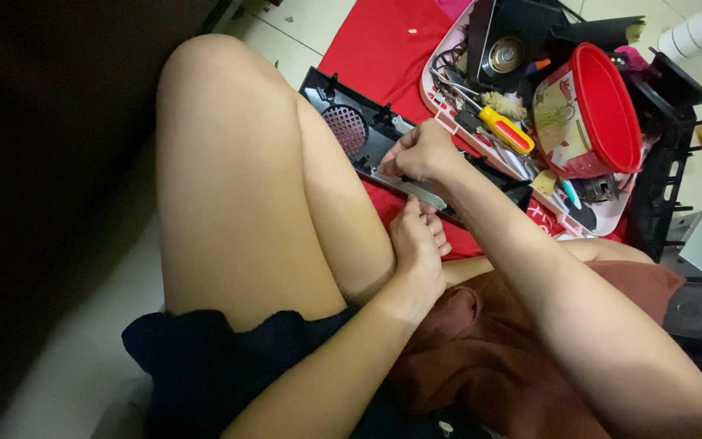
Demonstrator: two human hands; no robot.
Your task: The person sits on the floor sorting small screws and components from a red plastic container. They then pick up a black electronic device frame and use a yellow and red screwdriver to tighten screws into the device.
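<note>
Left hand [418, 244] sat nearest, beside raised knee, fingers pinched on lower edge of thin metal strip [410, 188].

Right hand [422, 152] just beyond, fingers closed on strip's upper end, where it met black plastic panel [365, 134].

Panel lay on red cloth [383, 45]; round mesh grille [344, 128] remained seated in it.

Judged: strip part-lifted, one end seemingly attached; removal mid-way.

Farther off, yellow-handled screwdriver [506, 130] rested unused in pink tray [442, 106], beside red bucket [603, 110].

Glossy red plastic tub [603, 106] — matt red cloth [383, 41]
</note>
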